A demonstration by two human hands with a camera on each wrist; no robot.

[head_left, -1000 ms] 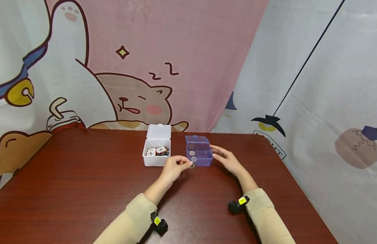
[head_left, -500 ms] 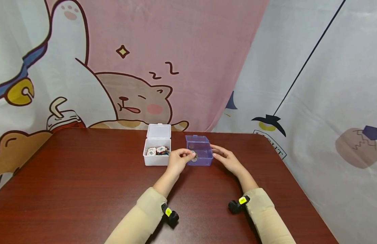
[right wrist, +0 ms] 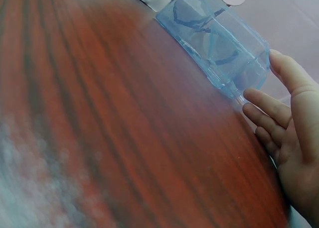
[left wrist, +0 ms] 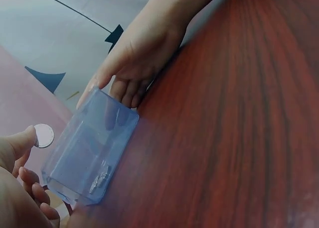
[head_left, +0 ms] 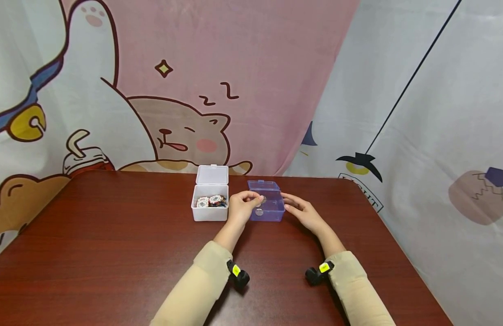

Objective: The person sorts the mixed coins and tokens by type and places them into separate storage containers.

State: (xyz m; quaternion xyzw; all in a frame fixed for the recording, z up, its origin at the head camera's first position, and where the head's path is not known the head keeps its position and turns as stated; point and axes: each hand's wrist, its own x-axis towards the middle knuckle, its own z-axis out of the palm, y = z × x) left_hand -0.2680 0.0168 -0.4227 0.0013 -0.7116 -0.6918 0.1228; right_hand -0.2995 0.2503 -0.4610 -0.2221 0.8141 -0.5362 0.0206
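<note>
Between thumb and fingertips my left hand (head_left: 239,209) pinches a silver coin (left wrist: 45,136), held above the left side of a clear purple-blue plastic box (head_left: 273,216). The box stands with its lid raised at the back. On the box floor lie loose coins (left wrist: 101,179), seen through the wall in the left wrist view. My right hand (head_left: 303,213) rests its fingertips against the box's right side, thumb near the upper edge and fingers lower down, loosely extended.
To the left stands a white box (head_left: 206,216) with its lid up, holding several patterned poker chips (head_left: 215,200). Both boxes are toward the back of the reddish-brown wooden table (head_left: 113,253). A printed cartoon curtain (head_left: 255,68) hangs behind the far edge.
My left hand has moved from the box's front left corner forward and up over it, bringing a pinched coin along. The right hand and both boxes have stayed put.
</note>
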